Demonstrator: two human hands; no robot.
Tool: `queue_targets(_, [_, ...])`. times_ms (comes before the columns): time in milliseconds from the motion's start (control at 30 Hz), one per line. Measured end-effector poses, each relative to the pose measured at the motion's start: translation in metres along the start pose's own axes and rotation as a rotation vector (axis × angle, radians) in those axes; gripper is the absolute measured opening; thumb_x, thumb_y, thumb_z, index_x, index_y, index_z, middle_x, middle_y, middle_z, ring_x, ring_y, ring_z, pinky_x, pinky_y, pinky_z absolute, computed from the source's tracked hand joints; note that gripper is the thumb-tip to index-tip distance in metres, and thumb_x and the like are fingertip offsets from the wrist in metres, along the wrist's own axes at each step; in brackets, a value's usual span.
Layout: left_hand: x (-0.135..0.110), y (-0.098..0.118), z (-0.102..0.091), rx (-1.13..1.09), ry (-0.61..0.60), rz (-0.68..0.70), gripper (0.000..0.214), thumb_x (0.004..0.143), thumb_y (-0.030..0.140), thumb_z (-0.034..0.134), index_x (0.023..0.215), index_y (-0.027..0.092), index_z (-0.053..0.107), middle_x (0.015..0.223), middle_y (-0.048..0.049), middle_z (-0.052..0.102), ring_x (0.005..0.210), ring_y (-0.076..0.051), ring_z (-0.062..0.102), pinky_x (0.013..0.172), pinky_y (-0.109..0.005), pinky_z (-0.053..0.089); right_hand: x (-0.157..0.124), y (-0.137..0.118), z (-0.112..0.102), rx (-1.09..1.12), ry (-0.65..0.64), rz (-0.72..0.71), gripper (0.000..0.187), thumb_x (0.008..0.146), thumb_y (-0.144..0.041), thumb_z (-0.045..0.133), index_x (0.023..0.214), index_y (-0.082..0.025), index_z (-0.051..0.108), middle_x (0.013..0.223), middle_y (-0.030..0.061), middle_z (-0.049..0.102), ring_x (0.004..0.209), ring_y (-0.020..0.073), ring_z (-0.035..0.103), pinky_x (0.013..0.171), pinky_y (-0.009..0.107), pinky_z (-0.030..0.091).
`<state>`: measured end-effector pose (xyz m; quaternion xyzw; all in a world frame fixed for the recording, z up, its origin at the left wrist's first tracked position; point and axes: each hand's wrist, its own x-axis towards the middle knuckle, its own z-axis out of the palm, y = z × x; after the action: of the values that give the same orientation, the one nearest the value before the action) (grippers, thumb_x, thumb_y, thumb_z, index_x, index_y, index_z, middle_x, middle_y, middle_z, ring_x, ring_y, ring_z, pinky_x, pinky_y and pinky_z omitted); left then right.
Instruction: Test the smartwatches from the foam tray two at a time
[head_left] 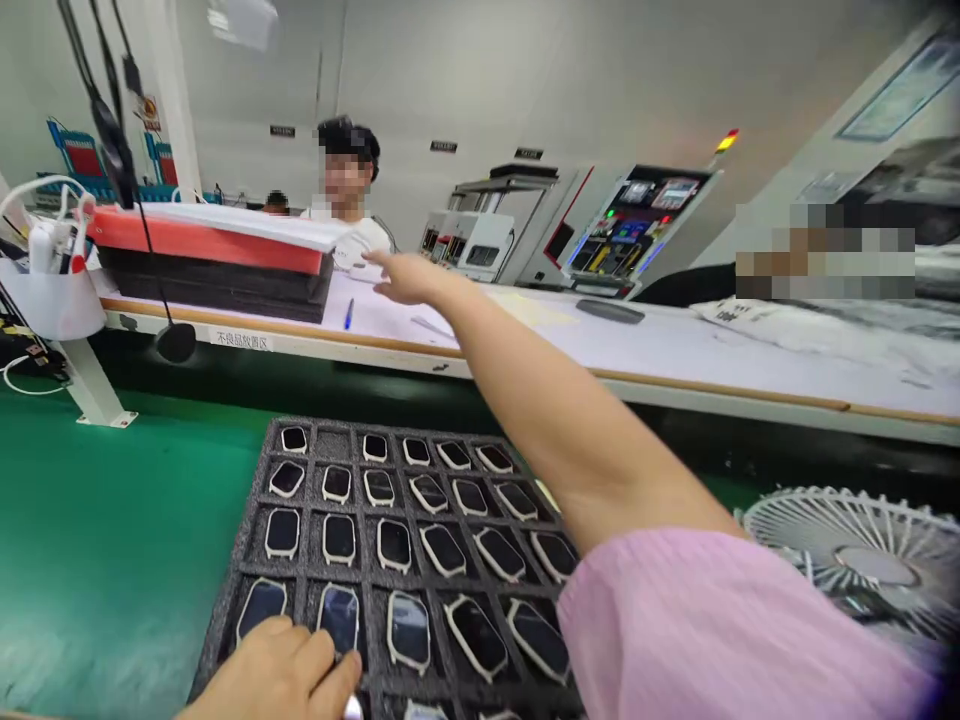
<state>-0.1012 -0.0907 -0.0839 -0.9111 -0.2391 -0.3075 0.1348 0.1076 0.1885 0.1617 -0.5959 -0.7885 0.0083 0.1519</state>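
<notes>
My right hand [409,279] is stretched out over the raised white shelf [675,350], just past the end of a stack of black foam trays [217,285]. Its fingers are apart, and I see nothing held in them. At the bottom left, my left hand [281,675] rests over the near part of a dark foam tray [247,530], its fingers curled. A bit of something whitish [352,708] shows under its fingertips, too little to name. Watch bodies with dark screens, such as this watch [394,545], lie in most of the tray's compartments. One compartment [334,440] in the back row holds none.
Red and white sheets [225,235] top the foam stack. A blue pen [349,314] lies on the shelf. A white wire-guard fan [862,550] stands at right, a white holder with tools [56,300] at left. A co-worker [349,180] is behind the shelf; black cables hang at upper left.
</notes>
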Motion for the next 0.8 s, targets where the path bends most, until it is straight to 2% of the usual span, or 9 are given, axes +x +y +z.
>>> queue_targets(67, [0.005, 0.003, -0.010, -0.074, -0.122, -0.054, 0.022, 0.096, 0.036, 0.048, 0.102, 0.018, 0.059, 0.069, 0.0001, 0.063, 0.057, -0.014, 0.059, 0.056, -0.028, 0.044, -0.035, -0.002, -0.001, -0.022, 0.053, -0.140, 0.052, 0.087, -0.012, 0.061, 0.138, -0.014, 0.055, 0.132, 0.0133, 0.060, 0.128, 0.0354, 0.050, 0.110, 0.048, 0.031])
queue_targets(133, [0.012, 0.004, -0.021, -0.143, -0.255, -0.066, 0.021, 0.095, 0.034, 0.052, 0.107, 0.019, 0.059, 0.074, 0.0003, 0.065, 0.061, -0.014, 0.061, 0.061, -0.027, 0.046, -0.083, -0.006, 0.001, 0.014, 0.004, -0.264, 0.043, 0.091, -0.018, 0.059, 0.134, -0.015, 0.059, 0.127, 0.0112, 0.063, 0.125, 0.0349, 0.053, 0.109, 0.050, 0.033])
queue_targets(233, [0.027, -0.003, -0.030, -0.189, -0.385, -0.067, 0.023, 0.095, 0.034, 0.051, 0.111, 0.021, 0.061, 0.073, 0.0011, 0.065, 0.061, -0.014, 0.061, 0.061, -0.027, 0.046, -0.157, -0.007, 0.012, 0.043, -0.284, -0.439, 0.039, 0.090, -0.023, 0.060, 0.130, -0.023, 0.064, 0.130, 0.0050, 0.065, 0.122, 0.0294, 0.057, 0.108, 0.044, 0.037])
queue_targets(333, [0.052, -0.018, -0.030, -0.156, -0.444, -0.066, 0.025, 0.096, 0.036, 0.050, 0.110, 0.021, 0.064, 0.077, -0.0009, 0.067, 0.064, -0.017, 0.065, 0.059, -0.029, 0.047, -0.202, 0.009, 0.035, 0.069, -0.642, -0.527, 0.039, 0.091, -0.026, 0.061, 0.130, -0.023, 0.064, 0.128, 0.0062, 0.068, 0.117, 0.0265, 0.062, 0.101, 0.037, 0.044])
queue_targets(400, [0.078, -0.033, -0.025, -0.106, -0.540, -0.118, 0.028, 0.096, 0.037, 0.048, 0.109, 0.021, 0.067, 0.081, -0.0022, 0.069, 0.068, -0.018, 0.066, 0.060, -0.029, 0.047, -0.209, 0.028, 0.053, 0.066, -0.703, -0.463, 0.038, 0.094, -0.027, 0.056, 0.131, -0.020, 0.063, 0.129, 0.0075, 0.068, 0.117, 0.0262, 0.063, 0.098, 0.035, 0.046])
queue_targets(533, [0.141, -0.066, -0.010, 0.086, -0.695, -0.327, 0.034, 0.095, 0.040, 0.046, 0.110, 0.020, 0.070, 0.098, -0.0073, 0.068, 0.089, -0.022, 0.067, 0.072, -0.030, 0.049, -0.192, 0.058, 0.083, -0.076, -0.474, -0.211, 0.037, 0.097, -0.024, 0.046, 0.129, -0.020, 0.064, 0.131, 0.0090, 0.066, 0.119, 0.0284, 0.061, 0.097, 0.035, 0.046])
queue_targets(633, [0.182, -0.089, 0.005, 0.151, -0.722, -0.481, 0.038, 0.094, 0.040, 0.044, 0.115, 0.022, 0.070, 0.111, -0.0076, 0.066, 0.103, -0.024, 0.063, 0.086, -0.031, 0.049, -0.177, 0.064, 0.096, -0.152, -0.431, -0.091, 0.037, 0.096, -0.024, 0.045, 0.126, -0.020, 0.066, 0.126, 0.0129, 0.068, 0.114, 0.0325, 0.063, 0.089, 0.038, 0.049])
queue_targets(700, [0.195, -0.104, 0.014, 0.208, -0.710, -0.565, 0.041, 0.095, 0.038, 0.038, 0.115, 0.020, 0.069, 0.118, -0.0099, 0.065, 0.111, -0.026, 0.060, 0.091, -0.034, 0.048, -0.174, 0.062, 0.102, -0.164, -0.427, -0.098, 0.037, 0.096, -0.024, 0.044, 0.125, -0.019, 0.067, 0.123, 0.0158, 0.067, 0.113, 0.0348, 0.063, 0.086, 0.040, 0.049])
queue_targets(800, [0.192, -0.124, 0.023, 0.306, -0.741, -0.725, 0.044, 0.094, 0.034, 0.037, 0.116, 0.013, 0.068, 0.122, -0.0184, 0.064, 0.114, -0.032, 0.060, 0.090, -0.040, 0.050, -0.173, 0.055, 0.109, -0.154, -0.415, -0.154, 0.037, 0.097, -0.026, 0.042, 0.126, -0.019, 0.065, 0.127, 0.0167, 0.063, 0.112, 0.0345, 0.062, 0.088, 0.040, 0.049])
